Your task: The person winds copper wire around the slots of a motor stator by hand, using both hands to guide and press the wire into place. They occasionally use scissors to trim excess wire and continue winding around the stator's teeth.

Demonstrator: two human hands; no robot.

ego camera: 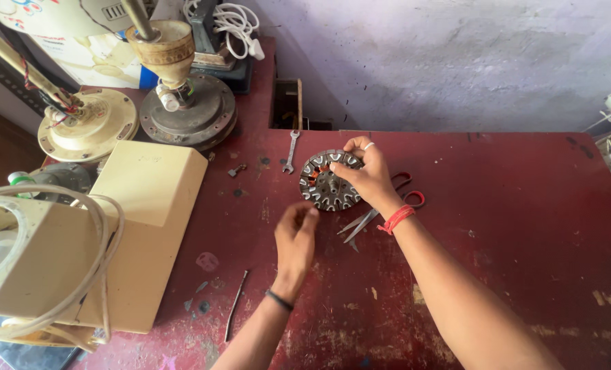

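Note:
A round metal fan stator (pixel 326 183) with copper windings lies on the dark red table (pixel 511 226). My right hand (pixel 363 175) rests on its right and upper rim, fingers gripping the edge. My left hand (pixel 296 236) hovers just below the stator with its fingertips pinched together; whether anything small sits between them I cannot tell. Scissors with red handles (pixel 387 205) lie under my right wrist, blades pointing down-left.
A small open-ended spanner (pixel 290 152) lies above-left of the stator. A thin dark rod (pixel 235 305) lies near the front. A cream fan housing (pixel 134 233) with white cable fills the left; two fan motor bases (pixel 189 113) stand behind it. A slot opens in the table's back edge (pixel 286 104).

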